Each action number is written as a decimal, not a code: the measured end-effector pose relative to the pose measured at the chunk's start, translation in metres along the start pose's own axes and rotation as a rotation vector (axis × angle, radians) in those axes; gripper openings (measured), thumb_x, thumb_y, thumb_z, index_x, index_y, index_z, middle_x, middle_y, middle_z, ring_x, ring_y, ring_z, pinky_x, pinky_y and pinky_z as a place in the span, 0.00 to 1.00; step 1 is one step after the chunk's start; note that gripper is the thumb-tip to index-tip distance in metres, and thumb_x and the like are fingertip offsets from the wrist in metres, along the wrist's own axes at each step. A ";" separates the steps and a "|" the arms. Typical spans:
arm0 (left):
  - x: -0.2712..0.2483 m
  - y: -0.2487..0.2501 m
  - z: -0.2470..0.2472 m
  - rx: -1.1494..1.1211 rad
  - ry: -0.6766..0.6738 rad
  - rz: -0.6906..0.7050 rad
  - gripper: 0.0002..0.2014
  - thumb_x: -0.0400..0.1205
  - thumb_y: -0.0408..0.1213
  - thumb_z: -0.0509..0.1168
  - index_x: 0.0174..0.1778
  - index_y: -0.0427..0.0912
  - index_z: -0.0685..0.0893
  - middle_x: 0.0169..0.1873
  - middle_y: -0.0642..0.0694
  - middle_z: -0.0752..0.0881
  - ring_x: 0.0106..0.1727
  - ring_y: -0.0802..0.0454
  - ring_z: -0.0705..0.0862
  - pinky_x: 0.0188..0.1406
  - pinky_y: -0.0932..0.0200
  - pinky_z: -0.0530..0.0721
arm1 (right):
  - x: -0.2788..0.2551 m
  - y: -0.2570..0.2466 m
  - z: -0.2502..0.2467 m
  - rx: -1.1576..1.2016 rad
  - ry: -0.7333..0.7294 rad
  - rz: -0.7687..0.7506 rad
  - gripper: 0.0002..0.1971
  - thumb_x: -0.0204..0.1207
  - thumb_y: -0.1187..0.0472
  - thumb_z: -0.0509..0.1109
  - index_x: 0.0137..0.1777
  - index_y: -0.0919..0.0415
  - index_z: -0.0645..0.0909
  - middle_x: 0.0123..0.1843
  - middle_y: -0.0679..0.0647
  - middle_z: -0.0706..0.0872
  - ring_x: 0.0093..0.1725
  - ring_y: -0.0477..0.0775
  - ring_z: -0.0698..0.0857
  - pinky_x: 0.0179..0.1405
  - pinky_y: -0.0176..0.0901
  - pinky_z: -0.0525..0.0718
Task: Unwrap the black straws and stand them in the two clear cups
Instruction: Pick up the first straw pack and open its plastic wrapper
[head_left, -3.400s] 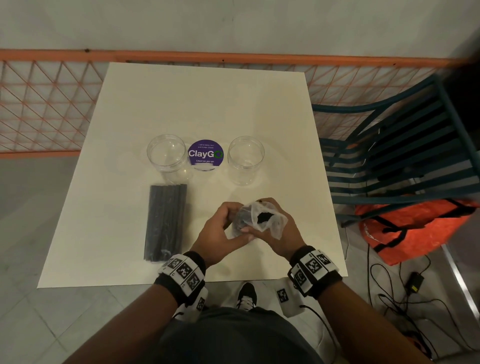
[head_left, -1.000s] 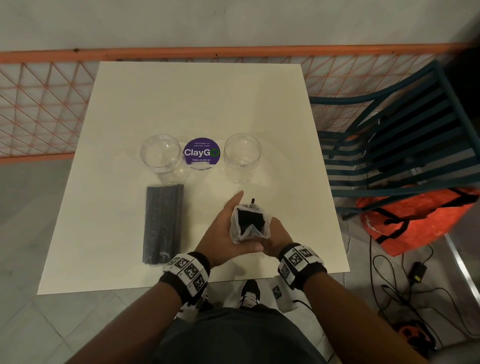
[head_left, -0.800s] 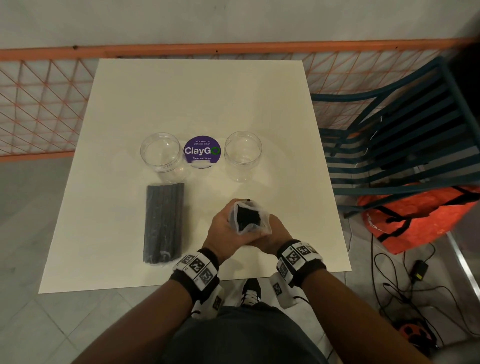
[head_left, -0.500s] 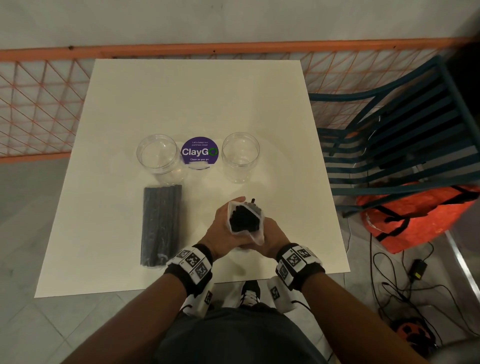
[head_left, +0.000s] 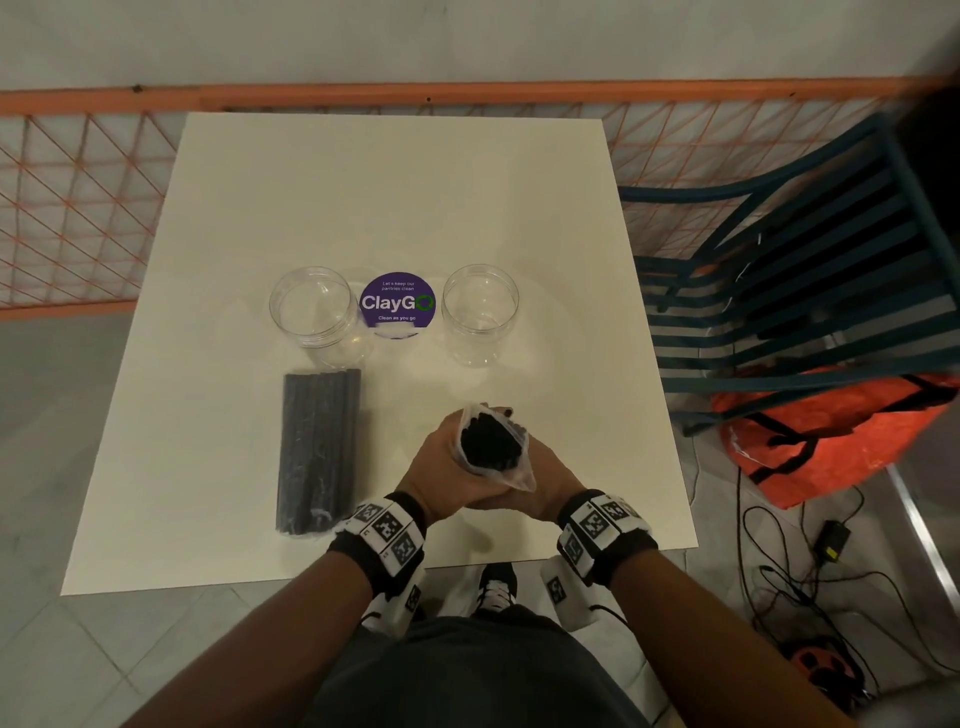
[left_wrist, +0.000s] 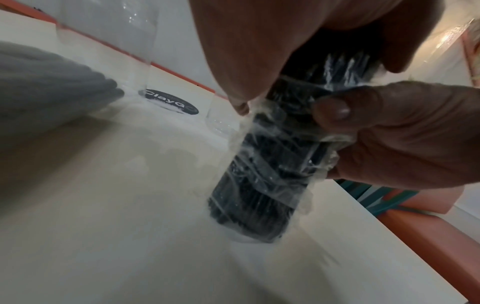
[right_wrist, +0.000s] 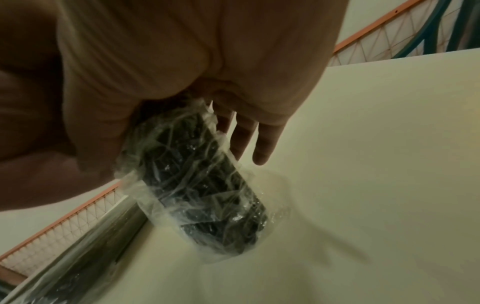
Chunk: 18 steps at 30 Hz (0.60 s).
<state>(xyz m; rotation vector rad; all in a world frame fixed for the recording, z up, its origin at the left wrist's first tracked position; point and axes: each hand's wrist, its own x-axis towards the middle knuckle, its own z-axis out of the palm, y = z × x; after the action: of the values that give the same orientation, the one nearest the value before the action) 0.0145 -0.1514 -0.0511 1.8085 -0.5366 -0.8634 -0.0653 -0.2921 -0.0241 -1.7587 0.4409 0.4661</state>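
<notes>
A bundle of black straws (head_left: 491, 446) in clear plastic wrap stands upright on the white table (head_left: 395, 197), its bottom end on the surface. The wrap is open at the top and the straw ends show. My left hand (head_left: 441, 462) grips the bundle from the left and my right hand (head_left: 551, 470) from the right. In the left wrist view the bundle (left_wrist: 270, 176) has crinkled wrap, with a thumb pressed on it. The right wrist view shows the bundle (right_wrist: 205, 191) below my palm. Two empty clear cups (head_left: 314, 307) (head_left: 480, 310) stand farther back. A second wrapped pack (head_left: 318, 447) lies flat at the left.
A round purple ClayGo sticker (head_left: 397, 306) sits between the cups. An orange mesh railing (head_left: 78, 208) runs behind and left of the table. A dark teal slatted chair (head_left: 789, 270) and an orange bag (head_left: 831, 431) are at the right, with cables on the floor.
The wrap's top, bunched between my fingers 3.4 s ago, now stands open. Both hands have closed lower round the upright bundle, which has barely shifted in the last second.
</notes>
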 end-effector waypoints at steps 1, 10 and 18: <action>0.001 -0.001 0.000 0.001 -0.003 -0.010 0.47 0.58 0.61 0.79 0.71 0.40 0.79 0.69 0.41 0.84 0.70 0.46 0.83 0.76 0.46 0.79 | 0.001 0.001 -0.001 0.015 0.013 -0.015 0.42 0.67 0.69 0.81 0.78 0.65 0.63 0.57 0.41 0.76 0.54 0.38 0.79 0.45 0.15 0.75; 0.004 0.002 -0.002 0.026 -0.039 -0.008 0.28 0.69 0.35 0.82 0.61 0.48 0.76 0.51 0.54 0.84 0.52 0.57 0.85 0.54 0.70 0.85 | -0.009 0.011 0.007 0.097 0.161 -0.213 0.42 0.68 0.63 0.81 0.79 0.48 0.63 0.73 0.43 0.76 0.73 0.38 0.75 0.68 0.30 0.76; 0.002 0.010 0.005 -0.146 0.002 0.001 0.40 0.65 0.29 0.82 0.62 0.58 0.64 0.57 0.51 0.82 0.54 0.55 0.89 0.54 0.56 0.90 | 0.011 -0.016 0.001 0.140 0.358 -0.110 0.21 0.63 0.37 0.77 0.54 0.44 0.84 0.48 0.45 0.91 0.49 0.40 0.88 0.55 0.44 0.89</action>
<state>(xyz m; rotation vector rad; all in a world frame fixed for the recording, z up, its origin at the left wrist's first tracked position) 0.0118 -0.1595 -0.0436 1.6756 -0.4611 -0.8779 -0.0474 -0.2884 -0.0169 -1.7217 0.6091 0.0371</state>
